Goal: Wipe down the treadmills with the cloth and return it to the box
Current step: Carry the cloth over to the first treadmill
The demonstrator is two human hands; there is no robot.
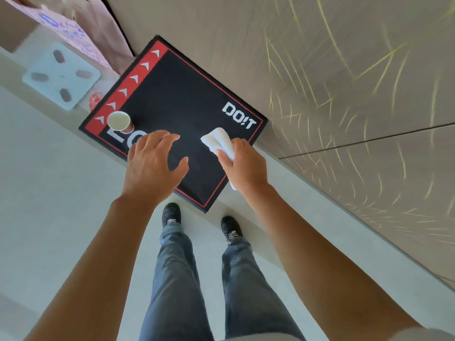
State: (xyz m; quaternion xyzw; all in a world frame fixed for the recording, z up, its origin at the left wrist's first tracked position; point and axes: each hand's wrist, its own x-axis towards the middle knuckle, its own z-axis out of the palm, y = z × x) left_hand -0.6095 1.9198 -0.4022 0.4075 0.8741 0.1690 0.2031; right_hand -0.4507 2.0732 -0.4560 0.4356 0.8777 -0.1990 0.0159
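A white cloth (219,140) is gripped in my right hand (242,163), bunched up, with one end sticking out past the fingers and a corner hanging below the wrist. The hand hovers over the right part of a black box (187,99) with a red stripe of white arrows and "DO!T" lettering on its top. My left hand (152,166) is spread open with straight fingers above the box's near left part, holding nothing. No treadmill is in view.
A paper cup (120,121) stands on the box's left corner. A white bathroom scale (61,76) lies on the floor to the left, beside a pink bag (98,28). A wood-look wall (344,82) runs along the right. My feet stand just before the box.
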